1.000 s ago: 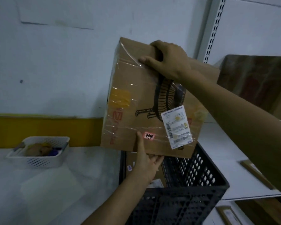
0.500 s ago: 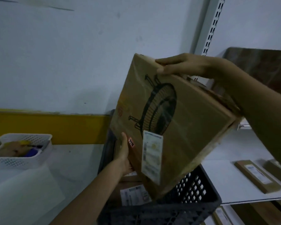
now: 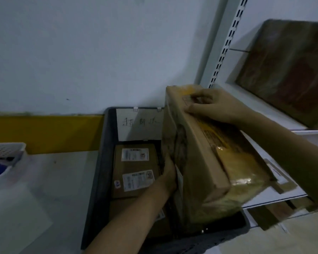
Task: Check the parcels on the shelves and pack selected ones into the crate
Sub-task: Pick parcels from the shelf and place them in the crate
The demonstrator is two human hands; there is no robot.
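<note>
A large taped cardboard box [image 3: 206,154] stands on edge in the right half of the dark plastic crate [image 3: 99,162]. My right hand [image 3: 215,107] lies over its upper far corner, fingers curled on the top edge. My left hand [image 3: 168,173] grips the box's left face low down, inside the crate. Flat on the crate floor to the left lie smaller brown parcels with white labels [image 3: 136,169]. A white handwritten paper sign [image 3: 140,123] hangs on the crate's far wall.
A white perforated basket [image 3: 4,156] with small items sits on the pale table at far left. White shelves [image 3: 264,107] rise at the right, carrying a big dark carton [image 3: 290,66] above and flat parcels [image 3: 279,180] lower down. A white wall with a yellow band stands behind.
The large box has come down from chest height into the crate and turned on edge. My left hand moved from its bottom edge to its left face; my right hand stayed on top.
</note>
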